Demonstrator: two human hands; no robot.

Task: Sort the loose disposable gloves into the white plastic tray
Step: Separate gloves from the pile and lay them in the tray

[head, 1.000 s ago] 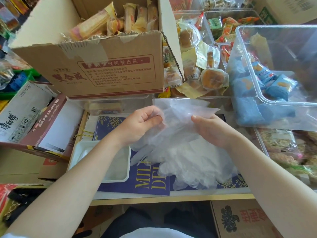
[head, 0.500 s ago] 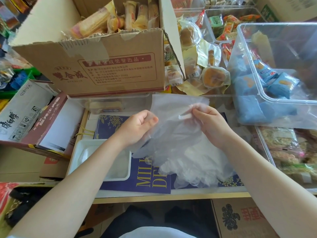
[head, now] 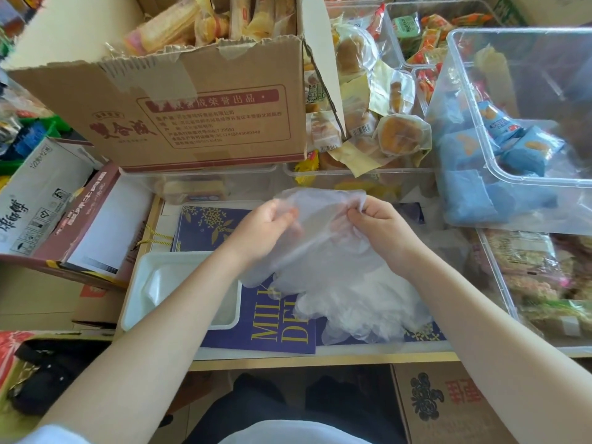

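Note:
A clear disposable glove [head: 323, 229] hangs between my two hands above the table. My left hand [head: 266, 229] pinches its left top edge. My right hand [head: 381, 225] pinches its right top edge with curled fingers. Below the glove lies a heap of loose clear gloves [head: 358, 302] on a dark blue booklet. The white plastic tray [head: 134, 296] sits to the left of the heap, under my left forearm. A flat clear glove seems to lie inside the tray.
A brown cardboard box [head: 192, 116] of packed snacks stands behind the hands. Clear bins [head: 512, 174] of blue snack packets and wrapped cakes crowd the right and back. An opened carton [head: 64, 213] lies at the left. The dark blue booklet [head: 266, 328] reaches the table's front edge.
Both hands have drawn a little closer together at the glove's top edge, and the held glove now hangs more bunched between them. The heap and tray have not moved.

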